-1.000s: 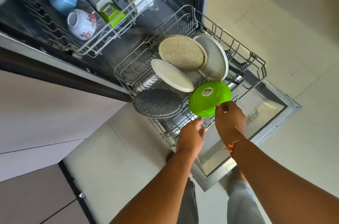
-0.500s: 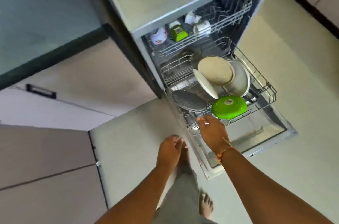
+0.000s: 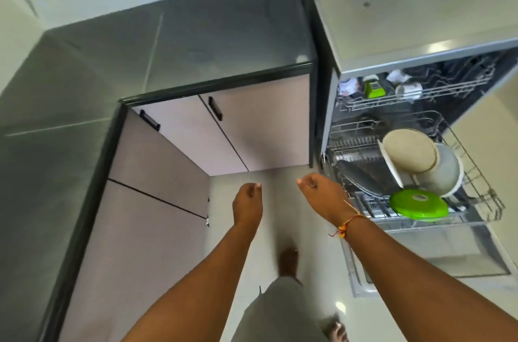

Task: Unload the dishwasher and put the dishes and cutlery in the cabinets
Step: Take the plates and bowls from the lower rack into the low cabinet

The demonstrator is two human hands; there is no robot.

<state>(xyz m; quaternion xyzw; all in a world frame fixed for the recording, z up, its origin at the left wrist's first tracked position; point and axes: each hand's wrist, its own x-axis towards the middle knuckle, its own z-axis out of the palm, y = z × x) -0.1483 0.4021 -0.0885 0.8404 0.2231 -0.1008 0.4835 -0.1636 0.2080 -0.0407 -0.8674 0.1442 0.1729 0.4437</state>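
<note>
The dishwasher stands open at the right with its lower rack [image 3: 482, 187] pulled out. In that rack lie a green bowl [image 3: 417, 204] upside down, a beige speckled plate [image 3: 409, 154], a white plate [image 3: 391, 165] on edge, a pale plate [image 3: 445, 170] and a dark grey plate [image 3: 361, 176]. The upper rack [image 3: 414, 95] holds white cups and a green cup [image 3: 374, 88]. My left hand [image 3: 248, 203] and my right hand [image 3: 322, 193] hang over the floor left of the rack, fingers loosely curled, holding nothing.
Beige cabinet doors with black handles [image 3: 215, 108] stand beneath a dark glossy countertop [image 3: 196, 41] at the left and centre. The open dishwasher door [image 3: 437, 254] lies low over the floor at the right. My bare feet are on the pale floor below.
My right hand has let go of the green bowl, which stays in the lower rack. Both hands have pulled back left of the rack, and my view has swung toward the cabinets.
</note>
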